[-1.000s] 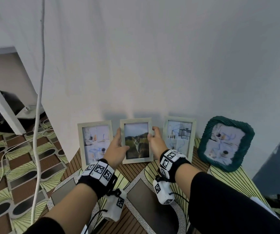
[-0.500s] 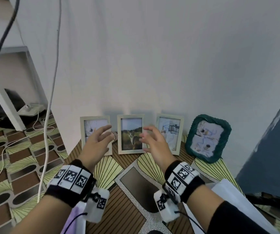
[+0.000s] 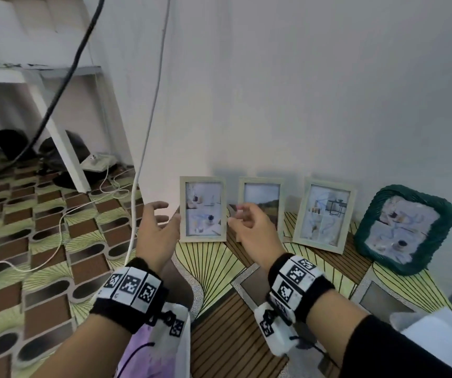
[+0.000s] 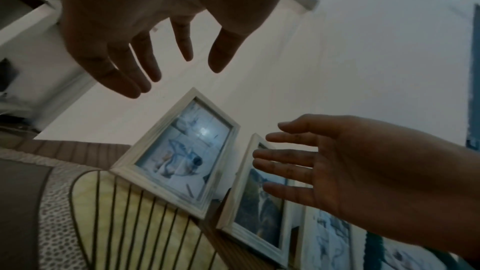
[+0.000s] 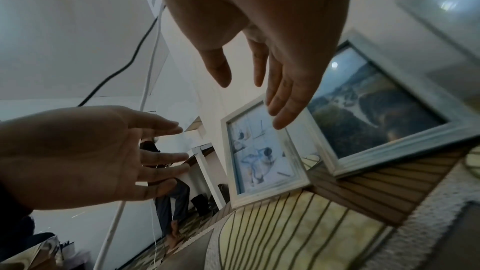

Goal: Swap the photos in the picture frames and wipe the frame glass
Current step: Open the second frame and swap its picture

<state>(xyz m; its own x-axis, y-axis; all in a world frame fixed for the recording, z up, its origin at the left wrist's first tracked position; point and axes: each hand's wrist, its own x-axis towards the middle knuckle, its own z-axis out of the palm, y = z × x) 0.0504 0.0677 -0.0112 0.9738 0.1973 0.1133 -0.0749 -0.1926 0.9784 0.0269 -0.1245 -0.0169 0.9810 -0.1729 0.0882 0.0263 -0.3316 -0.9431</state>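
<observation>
Setting: white wall [image 3: 301,105]; pale rectangular wooden frame with blue-white collage photo [image 3: 202,210] leans upright, leftmost, on patterned floor mat [image 3: 208,257].
Head view: left hand [image 3: 156,236] and right hand [image 3: 254,236] flank frame; both empty, fingers spread.
Left wrist view: frame [image 4: 179,155] lies ahead between hands.
Right wrist view: right fingertips [image 5: 281,118] appear nearer; contact uncertain.

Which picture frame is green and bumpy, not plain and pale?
The green frame at the far right end of the row. Its border is dark green, thick and ribbed with rounded corners, while the other three frames have thin, pale, straight borders.
</observation>
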